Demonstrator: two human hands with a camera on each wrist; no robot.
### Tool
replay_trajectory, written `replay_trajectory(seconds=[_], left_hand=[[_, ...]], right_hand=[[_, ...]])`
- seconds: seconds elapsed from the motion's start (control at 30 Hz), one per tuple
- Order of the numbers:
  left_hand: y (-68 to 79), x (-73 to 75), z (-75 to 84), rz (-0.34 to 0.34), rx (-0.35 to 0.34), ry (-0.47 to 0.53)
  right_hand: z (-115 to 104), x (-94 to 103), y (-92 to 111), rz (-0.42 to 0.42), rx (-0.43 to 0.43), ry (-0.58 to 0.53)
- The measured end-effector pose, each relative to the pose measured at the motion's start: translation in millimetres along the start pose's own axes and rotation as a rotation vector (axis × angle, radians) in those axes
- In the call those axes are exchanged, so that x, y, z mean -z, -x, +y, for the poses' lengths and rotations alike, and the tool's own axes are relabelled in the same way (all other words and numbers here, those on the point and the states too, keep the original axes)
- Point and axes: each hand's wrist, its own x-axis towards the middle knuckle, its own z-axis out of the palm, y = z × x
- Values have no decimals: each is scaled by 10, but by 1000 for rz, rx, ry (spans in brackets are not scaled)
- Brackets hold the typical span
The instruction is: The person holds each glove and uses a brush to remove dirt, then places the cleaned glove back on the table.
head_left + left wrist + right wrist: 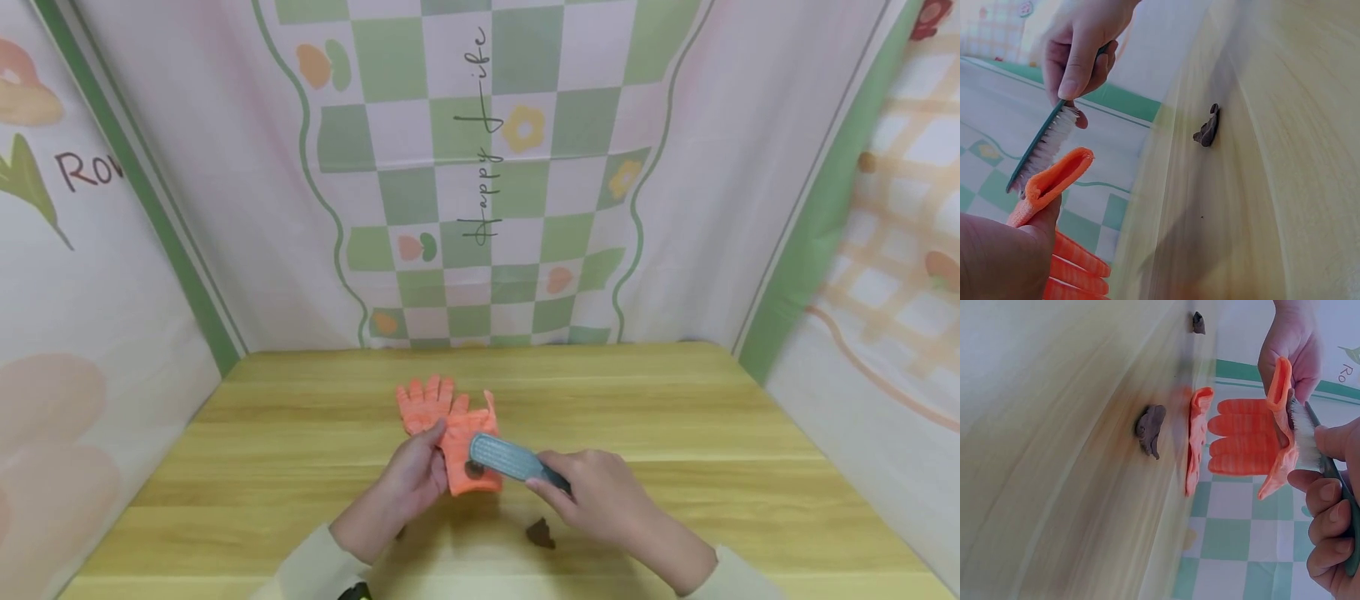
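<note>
My left hand (414, 477) grips an orange knitted glove (459, 479) near its cuff, thumb on top, and holds it raised above the table. The cuff gapes toward me in the left wrist view. A dark brown patch (475, 470) shows on the glove. My right hand (603, 493) holds a teal-backed brush (510, 457) by its handle. Its white bristles (1305, 434) face the glove and meet it at the dark patch in the right wrist view. A second orange glove (426, 402) lies on the table behind, partly hidden.
A dark brown crumpled lump (540, 532) lies on the wooden table (675, 400) near my right forearm. Another dark lump (1199, 323) sits on the left side, mostly behind my left wrist in the head view. Printed curtains (202, 167) enclose the table's back and sides.
</note>
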Motion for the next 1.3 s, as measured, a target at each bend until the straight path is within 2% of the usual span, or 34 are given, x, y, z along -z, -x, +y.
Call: replay_trajectory(seconds=[0.17,0.53,0.8,0.87,1.0,1.13,1.3], left_hand=[[1,10,15,18,-1,11],[14,38,20,-1,15,7],[30,47,28,-1,7,7],[34,48,27,-9,9,6],[30,37,14,-58,16,9],[20,-9,-7,-88,36,34],[26,-56,-34,-83,45,26]], right_hand=[[31,4,30,6,-16,9],[47,48,69,20,-14,10],[75,115,43,86,-25,46],[61,125,20,114,-11,35],[-19,102,-54,151,69,-9],[-103,38,-114,130,113,-22],[-128,-43,-103,91,75,6]])
